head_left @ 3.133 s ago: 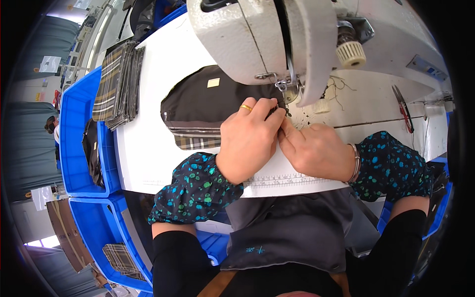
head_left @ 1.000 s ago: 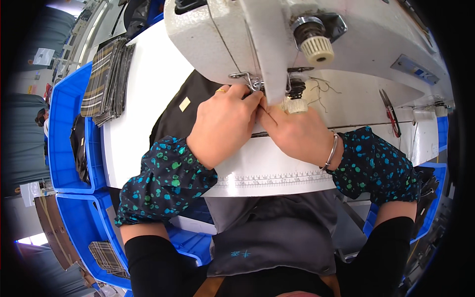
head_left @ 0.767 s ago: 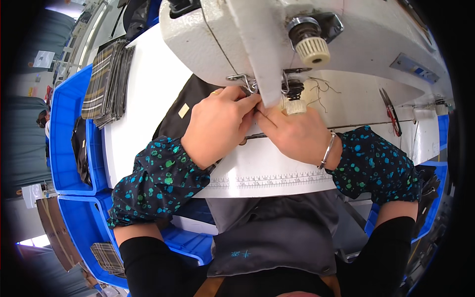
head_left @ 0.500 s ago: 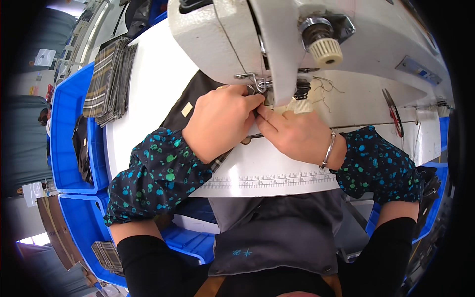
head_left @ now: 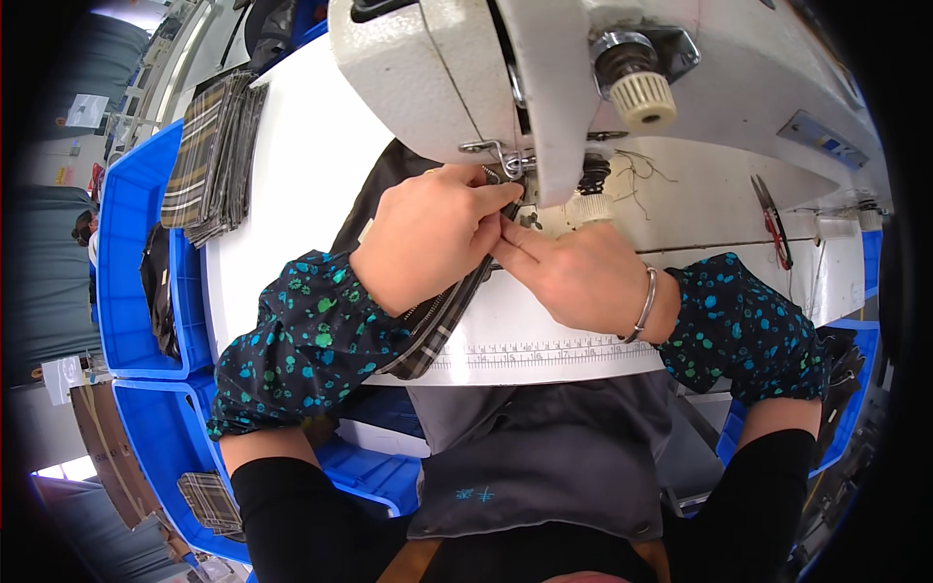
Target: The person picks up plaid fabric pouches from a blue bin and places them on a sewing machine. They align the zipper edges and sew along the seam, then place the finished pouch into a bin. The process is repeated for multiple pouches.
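A: We had our left hand (head_left: pixel 428 248) curled over the dark fabric piece (head_left: pixel 442 316), fingertips pinched shut on its edge right under the sewing machine (head_left: pixel 544 87). Our right hand (head_left: pixel 573 277) lay flat beside it, its fingers pressed onto the same edge rather than closed around anything.

B: And the piece itself sat where?

A: On the white table (head_left: pixel 292 194), near its front edge, running from the needle area back toward us, with a plaid lining showing at the lower end. The needle itself was hidden behind the machine's head and our knuckles.

B: We judged the step needed the edge held flat and square to the presser foot, fingertips kept just clear of the needle line, and both hands feeding evenly.

A: Agreed. The printed ruler strip (head_left: pixel 554 352) along the front edge gave us a straight reference.

B: What else was about?

A: 1 stack of plaid pieces (head_left: pixel 209 160) lay at the table's far left corner, well apart from us. Blue bins (head_left: pixel 136 253) stood off the left edge. Red-handled snips (head_left: pixel 773 219) lay toward the right edge, and loose threads (head_left: pixel 641 170) trailed beside the white spool (head_left: pixel 588 206).

B: The machine head blocked our view of the stitch point most of all.
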